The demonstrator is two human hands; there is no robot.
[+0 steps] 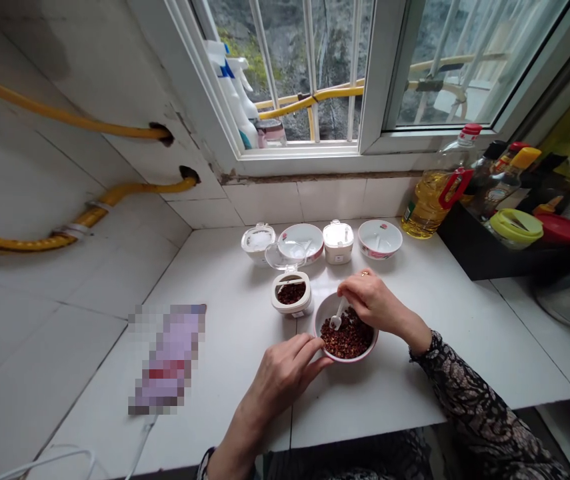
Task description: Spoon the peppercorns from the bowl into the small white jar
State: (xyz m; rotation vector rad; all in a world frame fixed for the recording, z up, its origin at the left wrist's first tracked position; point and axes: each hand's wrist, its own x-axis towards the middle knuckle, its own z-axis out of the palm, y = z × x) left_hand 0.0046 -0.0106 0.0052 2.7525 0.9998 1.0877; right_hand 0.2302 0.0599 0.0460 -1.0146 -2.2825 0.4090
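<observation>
Nearest: left hand at the near-left side of a white bowl; grip clamped on its rim, thumb low against the outer wall. Bowl stands upright on the white tiled surface and contains reddish-brown dried husks, resembling Sichuan peppercorns. Right hand is over the far-right rim; grip clamped on the handle of a small white spoon, fingertips together, spoon tilted, its scoop down at the husks.

To the left, well apart: a purple rectangular object, pixelated, identity unclear; white cable at its near end.

Just beyond the bowl, to its left: seasoning jar, clear lid raised, similar husks inside.

Further back, a row: lidded jar, flowered bowl, second lidded jar, second flowered bowl. Right of these, oil bottle, red handle.

Farthest: barred window, spray bottles at its left edge.
</observation>
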